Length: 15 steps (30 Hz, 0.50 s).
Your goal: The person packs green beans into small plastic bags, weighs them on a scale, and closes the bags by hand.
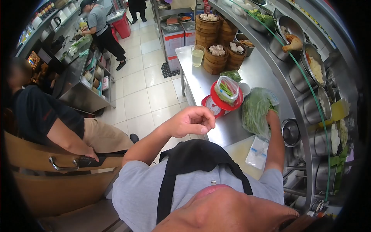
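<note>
My left hand (pixel 193 121) is raised above the table's near-left edge. Its fingers are loosely curled in and I see nothing in them. My right hand (pixel 272 116) reaches into a large clear plastic bag (pixel 255 112) of long leafy greens; its fingers are hidden among the leaves and plastic. Left of that bag stands a red kitchen scale (pixel 211 106) with a round dial. On its red pan (pixel 224 103) rests a smaller plastic bag (pixel 227 91) of cut green vegetables. A white cup (pixel 244 89) stands between the scale and the large bag.
Bamboo steamers (pixel 215 58) with dumplings and a glass of pale liquid (pixel 197 56) stand at the far end. A shelf of metal pots (pixel 305 73) curves along the right. A white plastic packet (pixel 256 152) lies near me. Two people (pixel 46 104) (pixel 98 27) stand left.
</note>
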### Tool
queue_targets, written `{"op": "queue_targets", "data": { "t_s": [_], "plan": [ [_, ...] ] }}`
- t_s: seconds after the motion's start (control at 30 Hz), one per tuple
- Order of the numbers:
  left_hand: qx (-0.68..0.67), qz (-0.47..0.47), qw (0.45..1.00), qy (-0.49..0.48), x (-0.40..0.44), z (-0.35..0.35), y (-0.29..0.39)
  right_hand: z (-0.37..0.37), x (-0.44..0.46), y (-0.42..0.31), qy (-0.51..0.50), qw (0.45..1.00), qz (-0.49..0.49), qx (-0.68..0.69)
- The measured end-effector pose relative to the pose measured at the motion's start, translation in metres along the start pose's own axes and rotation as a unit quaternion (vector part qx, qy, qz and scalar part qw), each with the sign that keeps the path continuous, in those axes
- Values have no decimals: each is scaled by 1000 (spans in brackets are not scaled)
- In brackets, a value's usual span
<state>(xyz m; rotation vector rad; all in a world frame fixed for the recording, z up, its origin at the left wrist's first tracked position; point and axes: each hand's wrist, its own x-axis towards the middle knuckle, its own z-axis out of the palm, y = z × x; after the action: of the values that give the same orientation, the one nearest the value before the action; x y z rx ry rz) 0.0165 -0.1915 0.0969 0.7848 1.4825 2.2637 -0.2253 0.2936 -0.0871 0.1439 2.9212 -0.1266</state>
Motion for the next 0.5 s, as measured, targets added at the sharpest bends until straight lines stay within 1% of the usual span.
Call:
{"op": "queue_targets", "data": {
  "t_s": [0.07,0.13,0.17,0.23,0.3,0.37,0.47,0.5],
  "plan": [
    [-20,1,1000,-15,1,-5,-3,0,-11,-2,7,1000,7,-6],
    [-37,2,999,-31,4,-5,-3,5,-20,1,68,993,27,95],
    [-29,-9,999,-34,7,-3,-2,3,-19,1,70,993,27,95],
    [-20,-22,999,-37,11,1,-1,2,-15,0,-9,996,44,81],
    [35,-15,998,-49,16,6,-1,3,-11,1,-17,997,44,68],
    [56,-17,997,-57,16,9,0,6,-8,5,-23,997,43,52],
    [103,-14,993,-61,16,6,-2,9,-3,10,11,997,32,62],
    [129,-16,990,-59,16,4,-5,11,-6,12,54,997,3,56]
  ]
}}
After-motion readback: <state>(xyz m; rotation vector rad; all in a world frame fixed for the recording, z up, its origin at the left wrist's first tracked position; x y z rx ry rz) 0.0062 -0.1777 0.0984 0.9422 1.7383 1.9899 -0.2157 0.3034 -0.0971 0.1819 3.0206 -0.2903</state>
